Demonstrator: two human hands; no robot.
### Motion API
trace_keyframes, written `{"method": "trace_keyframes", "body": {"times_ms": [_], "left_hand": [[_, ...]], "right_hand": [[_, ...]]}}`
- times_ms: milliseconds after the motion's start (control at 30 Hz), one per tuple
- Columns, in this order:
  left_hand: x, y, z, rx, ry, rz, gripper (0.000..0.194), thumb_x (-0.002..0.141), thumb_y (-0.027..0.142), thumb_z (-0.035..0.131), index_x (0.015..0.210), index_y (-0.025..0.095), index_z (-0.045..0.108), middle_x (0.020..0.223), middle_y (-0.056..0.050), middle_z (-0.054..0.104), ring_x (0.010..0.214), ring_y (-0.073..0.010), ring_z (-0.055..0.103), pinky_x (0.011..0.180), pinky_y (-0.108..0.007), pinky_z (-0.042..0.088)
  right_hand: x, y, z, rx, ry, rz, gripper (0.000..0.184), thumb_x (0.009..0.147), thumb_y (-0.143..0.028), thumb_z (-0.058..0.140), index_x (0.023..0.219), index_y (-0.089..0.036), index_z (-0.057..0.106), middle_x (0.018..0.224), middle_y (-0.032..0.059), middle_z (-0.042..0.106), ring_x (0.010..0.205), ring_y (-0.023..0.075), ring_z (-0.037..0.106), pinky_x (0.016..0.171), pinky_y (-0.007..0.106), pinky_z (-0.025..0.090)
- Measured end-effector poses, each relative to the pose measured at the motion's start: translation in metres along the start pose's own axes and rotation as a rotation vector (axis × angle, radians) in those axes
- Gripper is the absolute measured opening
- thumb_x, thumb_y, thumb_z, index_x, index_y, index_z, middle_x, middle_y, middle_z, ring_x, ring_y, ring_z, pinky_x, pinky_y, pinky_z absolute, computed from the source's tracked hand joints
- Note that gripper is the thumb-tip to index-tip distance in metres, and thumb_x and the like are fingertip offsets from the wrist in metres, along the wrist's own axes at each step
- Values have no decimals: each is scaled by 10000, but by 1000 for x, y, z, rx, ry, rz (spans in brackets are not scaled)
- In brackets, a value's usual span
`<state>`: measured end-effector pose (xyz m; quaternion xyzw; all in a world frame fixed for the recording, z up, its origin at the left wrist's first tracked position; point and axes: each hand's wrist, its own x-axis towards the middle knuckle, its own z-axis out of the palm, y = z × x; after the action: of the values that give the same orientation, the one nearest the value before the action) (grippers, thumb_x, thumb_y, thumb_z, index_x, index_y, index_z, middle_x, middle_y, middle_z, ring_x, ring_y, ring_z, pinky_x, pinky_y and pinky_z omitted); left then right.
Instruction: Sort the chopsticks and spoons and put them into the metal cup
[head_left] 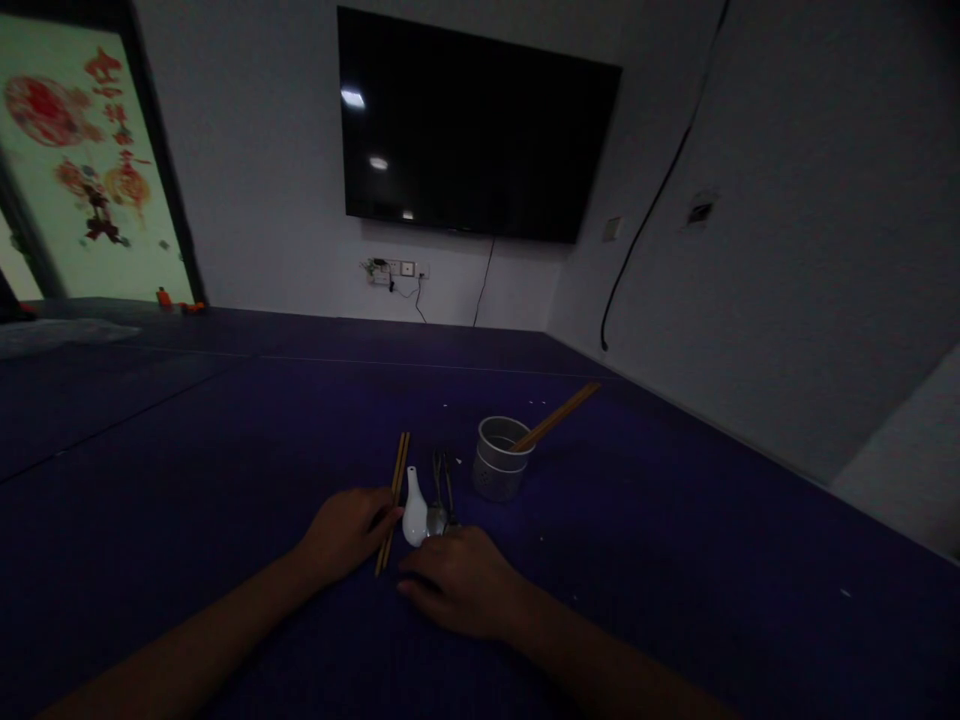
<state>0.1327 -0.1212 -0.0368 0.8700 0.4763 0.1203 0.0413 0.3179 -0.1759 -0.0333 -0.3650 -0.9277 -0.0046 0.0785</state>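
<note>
My left hand (349,532) rests on the purple surface, its thumb and fingertips closed at the pair of wooden chopsticks (400,462), which lie side by side. Just right of them is a white soup spoon (414,515), bowl toward me. Beside that lie metal spoons or forks (437,490); their near ends are partly covered by my right hand (472,580). That hand is loosely curved, thumb apart from the fingers, with nothing visible between them. Behind it stands a grey utensil holder (499,470), with more wooden chopsticks (559,415) leaning out to the right.
Small white bits (536,403) are scattered over the purple surface (675,560). At the far side, a wall carries a television (472,130) and sockets (397,270). A black cable (652,215) hangs along the right wall. Clear plastic (60,335) lies far left.
</note>
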Motion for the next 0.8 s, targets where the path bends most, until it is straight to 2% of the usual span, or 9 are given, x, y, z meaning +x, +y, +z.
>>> {"method": "trace_keyframes", "body": {"times_ms": [533, 800], "left_hand": [[-2, 0, -5, 19, -13, -20, 339, 922, 385, 312, 775, 200, 554, 749, -28, 663, 718, -172, 620, 619, -259, 398], [-1, -1, -3, 2, -10, -17, 325, 916, 380, 322, 780, 202, 557, 756, -24, 666, 730, -173, 624, 627, -258, 405]], "right_hand": [[1, -3, -5, 22, -2, -2, 279, 914, -362, 428, 979, -184, 631, 864, 53, 697, 772, 199, 660, 601, 265, 422], [1, 0, 0, -1, 12, -13, 276, 917, -369, 423, 991, -199, 628, 853, 39, 696, 757, 171, 649, 606, 247, 417]]}}
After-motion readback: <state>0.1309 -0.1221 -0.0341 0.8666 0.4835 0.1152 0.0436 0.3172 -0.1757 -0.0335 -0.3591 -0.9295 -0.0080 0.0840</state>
